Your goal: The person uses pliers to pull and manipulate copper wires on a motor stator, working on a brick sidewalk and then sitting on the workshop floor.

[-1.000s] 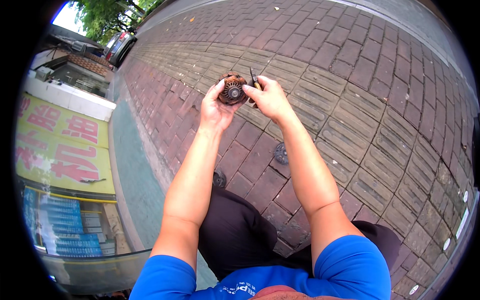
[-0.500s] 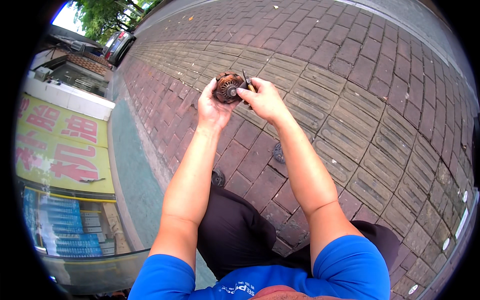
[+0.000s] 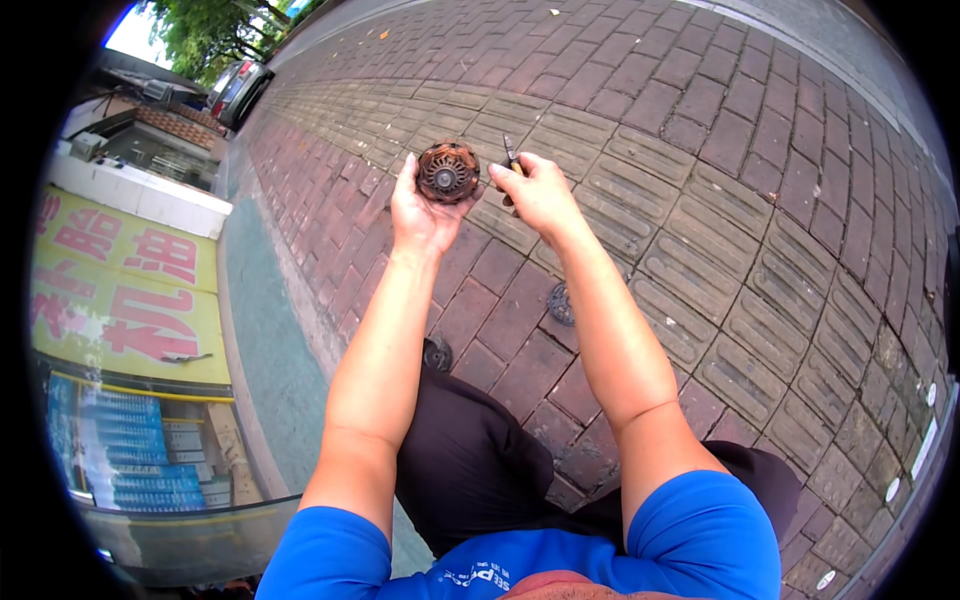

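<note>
My left hand (image 3: 423, 215) holds up a round, copper-brown and dark metal part (image 3: 447, 172), with radial fins and a hub at its centre, cradled from below and the side. My right hand (image 3: 538, 195) is closed on a thin dark tool with a yellowish handle (image 3: 513, 163), its tip pointing up, just right of the part and apart from it. On the brick paving below, a grey round perforated piece (image 3: 560, 301) is partly behind my right forearm, and a dark round piece (image 3: 437, 354) lies by my left knee.
Brick paving (image 3: 720, 90) with a ribbed tactile strip surrounds me, a kerb along the far side. At left are a shopfront with a yellow sign (image 3: 140, 280) and a green ground strip (image 3: 275, 320). A parked car (image 3: 238, 92) and trees (image 3: 200, 35) are at the upper left.
My left hand has shifted slightly left with the metal part, turning it more face-up. My right thumb has come off the part, and my right hand with the tool now stands a little apart.
</note>
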Demonstrator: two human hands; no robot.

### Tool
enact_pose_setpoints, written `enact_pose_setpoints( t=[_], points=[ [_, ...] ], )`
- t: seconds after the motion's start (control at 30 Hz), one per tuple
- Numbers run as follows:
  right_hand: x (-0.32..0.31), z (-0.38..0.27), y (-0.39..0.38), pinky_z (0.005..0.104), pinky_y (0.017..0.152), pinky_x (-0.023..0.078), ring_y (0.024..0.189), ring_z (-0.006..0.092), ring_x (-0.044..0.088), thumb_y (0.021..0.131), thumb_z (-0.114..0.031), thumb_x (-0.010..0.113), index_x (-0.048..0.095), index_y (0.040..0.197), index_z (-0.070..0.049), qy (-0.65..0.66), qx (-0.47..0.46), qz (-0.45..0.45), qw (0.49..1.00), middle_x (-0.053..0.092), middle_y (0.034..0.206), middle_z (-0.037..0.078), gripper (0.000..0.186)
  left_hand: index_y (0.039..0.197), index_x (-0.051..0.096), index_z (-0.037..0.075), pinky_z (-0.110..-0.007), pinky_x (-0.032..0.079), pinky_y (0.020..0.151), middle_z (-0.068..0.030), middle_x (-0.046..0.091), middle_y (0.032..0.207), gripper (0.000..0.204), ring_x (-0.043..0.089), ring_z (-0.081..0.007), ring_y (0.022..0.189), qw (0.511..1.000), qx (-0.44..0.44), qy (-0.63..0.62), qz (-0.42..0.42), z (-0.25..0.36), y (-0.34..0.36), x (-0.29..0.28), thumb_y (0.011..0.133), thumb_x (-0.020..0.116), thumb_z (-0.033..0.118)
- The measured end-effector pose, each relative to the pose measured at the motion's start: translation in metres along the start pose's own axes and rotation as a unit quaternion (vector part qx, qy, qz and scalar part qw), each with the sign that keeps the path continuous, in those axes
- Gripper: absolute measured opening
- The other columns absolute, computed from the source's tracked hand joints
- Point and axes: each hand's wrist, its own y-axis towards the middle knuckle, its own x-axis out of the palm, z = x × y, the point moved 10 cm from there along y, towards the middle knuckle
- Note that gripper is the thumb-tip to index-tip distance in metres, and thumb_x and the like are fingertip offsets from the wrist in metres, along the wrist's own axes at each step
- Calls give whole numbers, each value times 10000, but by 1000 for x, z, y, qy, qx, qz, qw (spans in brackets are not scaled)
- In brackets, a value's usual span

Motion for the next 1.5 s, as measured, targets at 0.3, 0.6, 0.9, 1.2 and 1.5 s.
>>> enact_pose_setpoints(
  t=[0.3, 0.6, 0.9, 1.2, 1.5],
  points=[
    [0, 5, 3, 385, 645, 469, 675, 193, 562, 846, -359, 707, 634, 853, 47, -12, 0, 21, 1000, 639, 726, 147, 412, 1298, 533, 57, -571, 444, 1007, -158, 614, 1256, 529, 580, -339, 1163, 1000, 12, -17, 1, 2, -2, 1, 1024, 313, 452],
    [4, 7, 5, 392, 655, 472, 680, 202, 558, 841, -354, 708, 618, 842, 53, -15, -3, 11, 1000, 631, 725, 151, 417, 1310, 512, 28, -605, 414, 1055, -183, 579, 1296, 483, 554, -358, 1206, 999, 14, -35, -24, 3, -2, 7, 1022, 330, 371],
    [1, 14, 5, 385, 660, 475, 691, 193, 559, 844, -344, 714, 628, 849, 43, -14, 13, 11, 1000, 640, 743, 143, 396, 1288, 515, -9, -598, 423, 1060, -196, 588, 1277, 440, 570, -364, 1187, 998, 7, -46, -33, 0, 1, 8, 961, 414, 269],
    [2, 18, 6, 384, 672, 479, 707, 193, 570, 843, -358, 712, 639, 874, 46, -15, 19, 11, 1000, 652, 765, 147, 412, 1285, 495, -39, -578, 440, 1057, -206, 606, 1233, 467, 602, -359, 1146, 994, 1, -49, -102, 0, 2, 12, 837, 507, 95],
    [-2, 13, 2, 381, 670, 474, 718, 180, 564, 851, -334, 711, 642, 884, 47, -3, 32, 9, 999, 646, 774, 130, 388, 1297, 484, -28, -554, 443, 1069, -193, 605, 1242, 521, 604, -342, 1150, 991, 42, 11, -129, 3, 1, 19, 779, 536, -37]
  ],
)
